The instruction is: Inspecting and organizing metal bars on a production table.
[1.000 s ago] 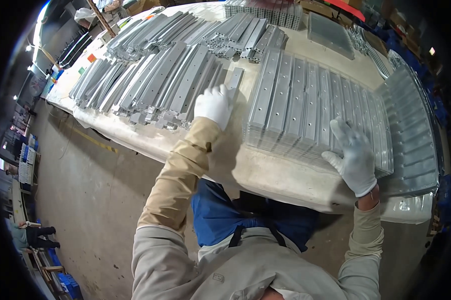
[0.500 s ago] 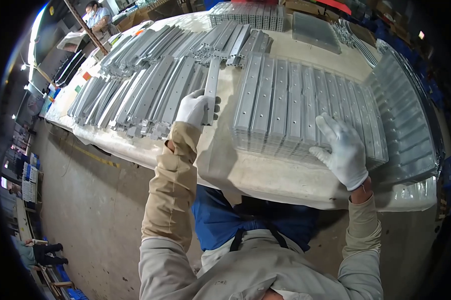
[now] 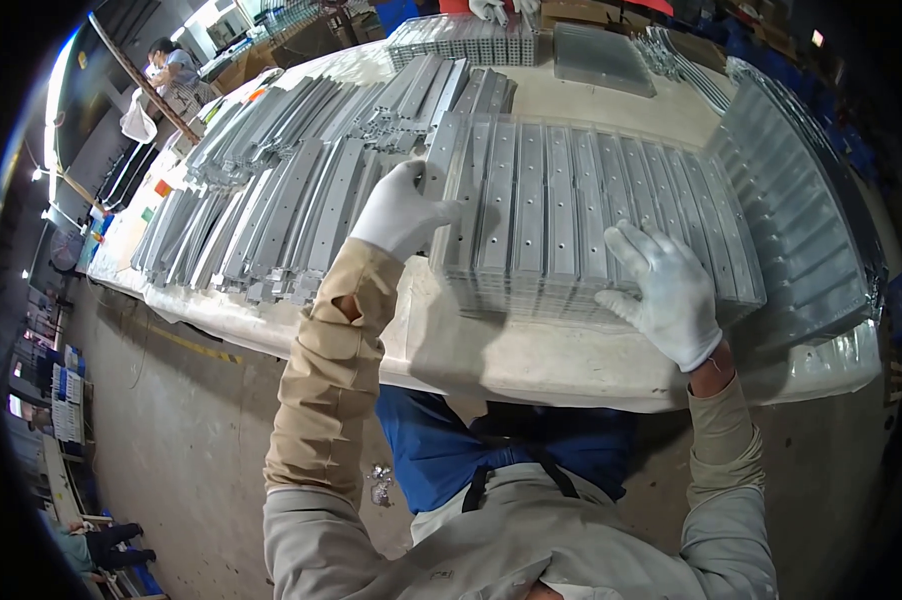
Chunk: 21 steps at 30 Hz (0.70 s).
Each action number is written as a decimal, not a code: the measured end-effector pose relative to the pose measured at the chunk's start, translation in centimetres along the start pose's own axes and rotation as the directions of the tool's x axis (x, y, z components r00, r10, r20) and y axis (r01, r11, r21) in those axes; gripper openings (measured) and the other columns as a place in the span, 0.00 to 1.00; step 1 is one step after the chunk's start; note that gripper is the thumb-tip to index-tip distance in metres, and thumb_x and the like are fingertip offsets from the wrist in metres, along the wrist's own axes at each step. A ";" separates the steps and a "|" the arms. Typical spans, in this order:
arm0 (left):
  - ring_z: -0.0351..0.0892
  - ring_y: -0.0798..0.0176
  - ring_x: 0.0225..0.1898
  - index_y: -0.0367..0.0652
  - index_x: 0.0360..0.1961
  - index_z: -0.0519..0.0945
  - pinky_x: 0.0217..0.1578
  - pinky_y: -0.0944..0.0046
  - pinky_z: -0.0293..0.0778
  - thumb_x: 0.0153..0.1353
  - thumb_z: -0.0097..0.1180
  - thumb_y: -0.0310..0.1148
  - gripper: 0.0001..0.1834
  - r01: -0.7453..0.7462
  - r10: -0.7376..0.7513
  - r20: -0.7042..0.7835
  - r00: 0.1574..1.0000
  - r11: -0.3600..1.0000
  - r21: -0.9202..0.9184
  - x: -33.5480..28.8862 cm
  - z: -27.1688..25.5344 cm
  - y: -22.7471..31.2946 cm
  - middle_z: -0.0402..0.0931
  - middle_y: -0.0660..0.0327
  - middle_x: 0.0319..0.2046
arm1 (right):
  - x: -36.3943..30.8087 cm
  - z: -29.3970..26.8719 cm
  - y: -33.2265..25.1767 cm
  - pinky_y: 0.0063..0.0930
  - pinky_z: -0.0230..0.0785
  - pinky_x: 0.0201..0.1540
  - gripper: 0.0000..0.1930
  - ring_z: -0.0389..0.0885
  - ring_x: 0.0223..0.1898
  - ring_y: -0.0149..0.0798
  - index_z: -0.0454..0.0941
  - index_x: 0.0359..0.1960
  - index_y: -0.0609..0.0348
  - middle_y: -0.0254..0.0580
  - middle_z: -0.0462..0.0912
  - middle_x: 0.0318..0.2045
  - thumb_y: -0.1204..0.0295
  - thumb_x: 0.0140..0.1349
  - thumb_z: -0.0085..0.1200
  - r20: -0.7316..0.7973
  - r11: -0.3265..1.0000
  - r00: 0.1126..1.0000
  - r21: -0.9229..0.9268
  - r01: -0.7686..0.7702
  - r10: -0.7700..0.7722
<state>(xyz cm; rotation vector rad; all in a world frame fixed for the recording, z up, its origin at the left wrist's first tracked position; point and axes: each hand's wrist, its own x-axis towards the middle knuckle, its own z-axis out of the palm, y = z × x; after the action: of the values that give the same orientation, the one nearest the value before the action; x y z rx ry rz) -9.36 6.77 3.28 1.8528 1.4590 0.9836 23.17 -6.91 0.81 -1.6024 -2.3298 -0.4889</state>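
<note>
My left hand (image 3: 403, 212), in a white glove, is closed around a long grey metal profile (image 3: 443, 150) with holes along it. That profile lies along the left edge of a clear plastic tray stack (image 3: 531, 285), where similar profiles (image 3: 559, 195) fill the top layer side by side. At the tray's front right, my gloved right hand (image 3: 666, 295) rests with its fingers stretched over the profiles and its thumb apart near the front edge. Left of the tray lie piles of loose profiles (image 3: 296, 200). My left hand hides part of the held profile.
An upright ribbed clear tray (image 3: 791, 220) leans at the right of the stack. Farther back are another profile stack (image 3: 461, 45), a flat clear tray (image 3: 601, 58) and thin metal strips (image 3: 681, 65). A co-worker's gloved hands (image 3: 501, 8) show at the far edge.
My left hand has carried the profile rightward from beside the loose pile to the tray's left edge. My right hand stays on the tray. A co-worker's gloved hands have appeared at the far stack.
</note>
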 end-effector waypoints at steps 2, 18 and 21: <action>0.85 0.53 0.45 0.25 0.57 0.77 0.48 0.61 0.80 0.51 0.71 0.37 0.35 -0.034 0.027 0.084 0.996 0.996 0.081 1.0 0.4 1.0 0.85 0.48 0.43 | -0.2 0.2 0.3 0.39 0.66 0.69 0.37 0.74 0.67 0.46 0.75 0.68 0.49 0.40 0.79 0.65 0.40 0.63 0.58 0.009 1.000 1.000 -0.014 -0.011 0.011; 0.87 0.43 0.42 0.36 0.45 0.86 0.47 0.52 0.82 0.56 0.63 0.46 0.24 -0.050 0.013 0.059 0.998 0.721 0.691 -0.2 3.7 5.7 0.83 0.45 0.46 | -0.1 0.1 0.3 0.44 0.64 0.71 0.37 0.73 0.68 0.48 0.72 0.69 0.49 0.42 0.78 0.65 0.39 0.66 0.53 0.050 1.000 0.999 -0.003 -0.017 0.017; 0.87 0.41 0.45 0.37 0.46 0.87 0.48 0.51 0.82 0.59 0.63 0.47 0.23 -0.048 -0.037 0.101 0.994 0.683 0.729 -0.2 3.5 6.6 0.83 0.44 0.48 | -0.4 0.2 0.4 0.44 0.64 0.71 0.37 0.73 0.68 0.48 0.72 0.69 0.48 0.42 0.78 0.65 0.39 0.66 0.53 0.035 1.000 0.999 0.003 -0.023 0.023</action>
<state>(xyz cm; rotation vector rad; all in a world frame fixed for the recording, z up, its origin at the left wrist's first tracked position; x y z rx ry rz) -2.90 5.02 6.56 2.4008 1.9576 0.2600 23.70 -7.07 0.53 -1.6471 -2.3339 -0.4556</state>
